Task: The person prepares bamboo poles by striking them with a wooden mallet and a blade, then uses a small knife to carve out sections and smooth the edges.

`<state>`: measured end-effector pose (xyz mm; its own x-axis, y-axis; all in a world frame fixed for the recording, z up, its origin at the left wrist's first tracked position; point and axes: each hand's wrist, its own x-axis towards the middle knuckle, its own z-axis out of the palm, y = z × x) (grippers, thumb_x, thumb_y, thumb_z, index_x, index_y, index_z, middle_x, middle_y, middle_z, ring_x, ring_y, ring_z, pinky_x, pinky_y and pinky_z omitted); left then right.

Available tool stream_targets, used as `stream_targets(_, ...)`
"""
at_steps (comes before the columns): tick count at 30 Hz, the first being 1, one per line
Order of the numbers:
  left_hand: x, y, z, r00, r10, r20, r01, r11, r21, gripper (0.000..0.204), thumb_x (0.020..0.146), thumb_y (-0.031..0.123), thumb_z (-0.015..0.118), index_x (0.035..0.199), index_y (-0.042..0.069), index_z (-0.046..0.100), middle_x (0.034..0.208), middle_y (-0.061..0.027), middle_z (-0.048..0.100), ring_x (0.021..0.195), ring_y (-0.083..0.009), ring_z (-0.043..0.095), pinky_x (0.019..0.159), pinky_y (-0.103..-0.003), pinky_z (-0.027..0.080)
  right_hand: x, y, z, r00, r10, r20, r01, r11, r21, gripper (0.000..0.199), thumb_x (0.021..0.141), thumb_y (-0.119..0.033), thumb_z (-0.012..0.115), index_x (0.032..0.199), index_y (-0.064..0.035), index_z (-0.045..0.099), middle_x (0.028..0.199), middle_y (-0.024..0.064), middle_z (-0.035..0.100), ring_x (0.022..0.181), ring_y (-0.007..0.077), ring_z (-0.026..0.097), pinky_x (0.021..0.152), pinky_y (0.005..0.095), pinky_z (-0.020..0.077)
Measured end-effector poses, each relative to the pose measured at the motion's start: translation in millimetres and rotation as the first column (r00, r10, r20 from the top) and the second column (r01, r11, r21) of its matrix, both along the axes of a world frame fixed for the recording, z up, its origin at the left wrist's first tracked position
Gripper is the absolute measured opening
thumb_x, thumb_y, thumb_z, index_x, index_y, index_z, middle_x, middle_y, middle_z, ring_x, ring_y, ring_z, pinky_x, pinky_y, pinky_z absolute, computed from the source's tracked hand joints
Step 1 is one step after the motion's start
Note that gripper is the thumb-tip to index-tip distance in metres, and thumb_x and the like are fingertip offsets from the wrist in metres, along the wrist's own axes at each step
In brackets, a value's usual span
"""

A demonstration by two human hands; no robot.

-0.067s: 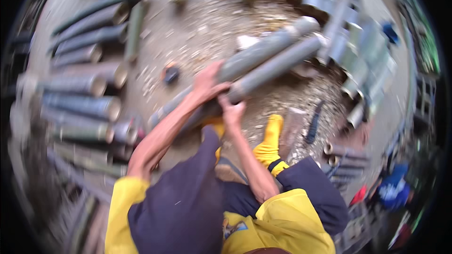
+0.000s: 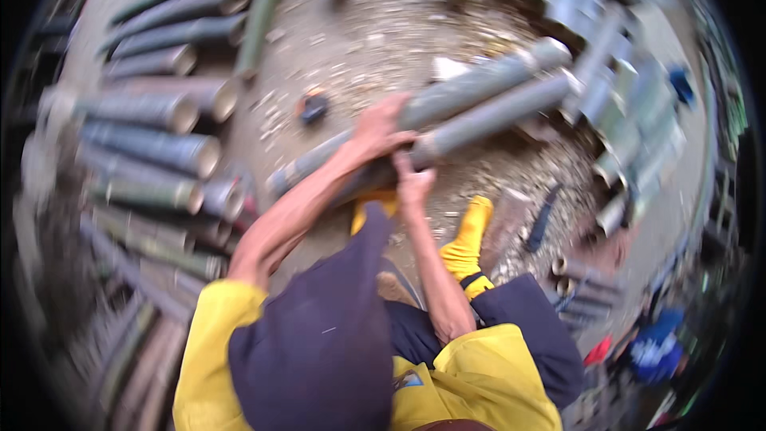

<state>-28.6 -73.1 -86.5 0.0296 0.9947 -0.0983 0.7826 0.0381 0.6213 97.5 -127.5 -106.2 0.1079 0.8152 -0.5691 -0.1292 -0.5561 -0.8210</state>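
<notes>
Two grey-green bamboo poles lie side by side, slanting from near left to far right: the upper bamboo pole (image 2: 471, 94) and the lower bamboo pole (image 2: 499, 116). My left hand (image 2: 381, 128) is closed over them near the middle, its fingers reaching toward the lower pole. Just below it, my right hand (image 2: 415, 183) grips the lower pole from the near side, thumb up. Where the fingers meet the poles is blurred and partly hidden. My left forearm covers part of the poles' near length.
Cut bamboo pieces (image 2: 148, 148) are stacked on the left, with more bamboo (image 2: 638, 128) at right. A small orange-and-black object (image 2: 313, 105), wood chips (image 2: 383, 56) and a dark blade-like tool (image 2: 542, 219) lie on the ground. My yellow-covered foot (image 2: 467, 239) is near the poles.
The whole scene has shifted rightward in the picture, with some blur. Both hands keep the same place on the poles.
</notes>
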Motion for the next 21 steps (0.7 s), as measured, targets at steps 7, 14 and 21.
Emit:
stream_targets(7,34,10,16,0.983,0.162,-0.081,-0.168,0.983,-0.078,0.083,0.068,0.039,0.070,0.137,0.010,0.035,0.127,-0.0150,0.048,0.113,-0.0306,0.048,0.093,-0.053,0.034,22,13,-1,0.959,-0.009,-0.282,-0.030,0.991,-0.134,0.064,0.074,-0.025,0.079,0.125,-0.0048,0.046,0.112,0.0109,0.058,0.091,0.0230,0.063,0.070,0.0355,0.0567)
stream_targets(14,38,-44,20,0.911,0.405,0.074,-0.411,0.887,0.209,0.078,0.067,0.035,0.070,0.131,0.002,0.040,0.124,-0.0185,0.046,0.121,-0.0322,0.040,0.103,-0.052,0.024,29,22,-13,0.953,0.026,-0.302,-0.045,0.997,-0.056,0.047,0.077,-0.027,0.076,0.107,0.0010,0.054,0.092,0.0087,0.063,0.075,0.0171,0.063,0.062,0.0310,0.0535)
stream_targets(21,-51,-200,11,0.570,0.818,0.080,-0.812,0.576,-0.096,0.091,0.064,0.017,0.080,0.138,0.002,0.029,0.134,-0.0205,0.038,0.127,-0.0347,0.035,0.109,-0.043,0.028,19,24,17,0.991,-0.029,-0.127,0.007,0.985,-0.170,0.077,0.067,-0.038,0.081,0.123,-0.0018,0.042,0.115,0.0135,0.053,0.088,0.0254,0.059,0.070,0.0500,0.0499)
